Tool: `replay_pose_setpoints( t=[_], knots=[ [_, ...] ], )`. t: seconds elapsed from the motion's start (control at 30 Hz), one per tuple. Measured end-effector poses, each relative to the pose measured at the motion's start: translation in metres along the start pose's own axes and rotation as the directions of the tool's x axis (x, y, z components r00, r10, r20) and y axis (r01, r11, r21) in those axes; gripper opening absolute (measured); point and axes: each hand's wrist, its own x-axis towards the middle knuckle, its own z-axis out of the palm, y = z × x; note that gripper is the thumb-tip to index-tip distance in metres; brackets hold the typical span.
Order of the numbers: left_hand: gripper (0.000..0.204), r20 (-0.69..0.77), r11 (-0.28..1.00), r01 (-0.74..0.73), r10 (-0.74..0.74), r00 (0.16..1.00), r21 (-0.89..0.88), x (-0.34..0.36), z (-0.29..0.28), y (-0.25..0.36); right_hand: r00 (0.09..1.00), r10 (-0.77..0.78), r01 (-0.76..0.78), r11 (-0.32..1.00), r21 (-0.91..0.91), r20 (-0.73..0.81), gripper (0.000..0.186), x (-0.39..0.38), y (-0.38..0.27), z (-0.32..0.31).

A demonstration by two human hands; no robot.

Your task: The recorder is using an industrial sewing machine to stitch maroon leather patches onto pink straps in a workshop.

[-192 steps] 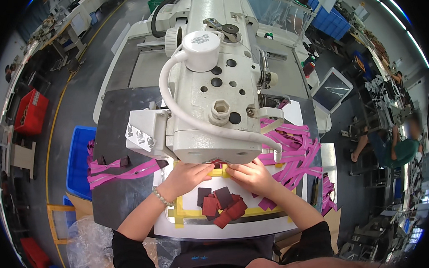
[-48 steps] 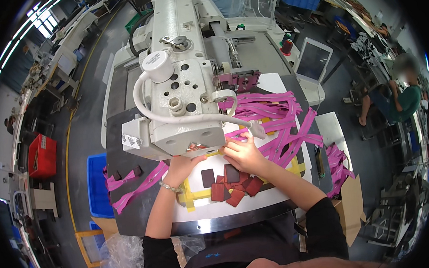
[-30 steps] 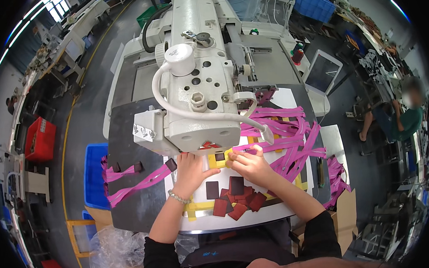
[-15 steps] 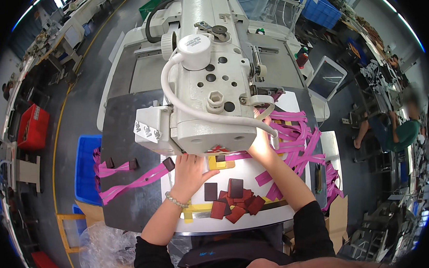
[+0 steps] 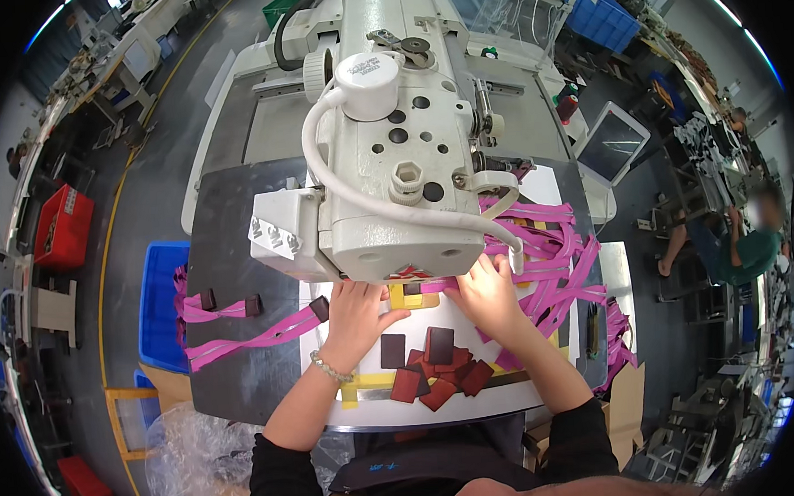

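Steadying (prob.) yellow template [image 5: 398, 296] from 9 o'clock w/ thumb-spread L hand [image 5: 354, 318]; touching pink zipper tape [image 5: 437, 284] from 3 o'clock w/ R hand [image 5: 488, 302], pinch unclear, prob. for alignment.

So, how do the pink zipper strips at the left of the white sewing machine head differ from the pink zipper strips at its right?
The left pink strips are few and spread out; the right pink strips form a crowded, crossing heap.
The left pink strips carry dark square tabs at their ends; on the right pink strips none show clearly.
Shared: both are pink, with a paler zipper line along their length.
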Motion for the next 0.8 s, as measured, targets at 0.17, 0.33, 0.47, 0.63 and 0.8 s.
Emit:
replay_pose_setpoints(
  t=[0.17, 0.33, 0.47, 0.63, 0.8],
  knots=[
    [0.048, -0.079, 0.993, -0.025, 0.015, 0.997, -0.118, 0.006, -0.004, 0.005, 0.982, -0.104, 0.111, 0.993, 0.032, -0.155, 0.015, -0.005, 0.008, 0.025],
    [0.042, -0.129, 0.984, -0.009, -0.014, 0.992, -0.179, 0.002, 0.002, -0.001, 0.982, -0.041, 0.094, 0.954, 0.284, -0.187, 0.016, -0.004, -0.002, 0.02],
    [0.034, -0.155, 0.991, -0.027, 0.007, 0.988, -0.128, 0.005, -0.001, 0.001, 0.985, -0.09, 0.129, 0.949, 0.288, -0.146, 0.026, -0.007, 0.0, 0.006],
    [0.029, -0.123, 0.993, -0.036, 0.021, 0.992, -0.115, 0.004, -0.003, 0.001, 0.988, -0.149, 0.156, 0.941, 0.3, -0.046, 0.028, -0.014, 0.001, -0.004],
    [0.022, -0.133, 0.989, -0.087, 0.07, 0.989, -0.122, 0.003, 0.003, -0.001, 0.959, -0.28, 0.239, 0.876, 0.419, 0.039, 0.023, -0.016, 0.005, -0.03]
  ],
)
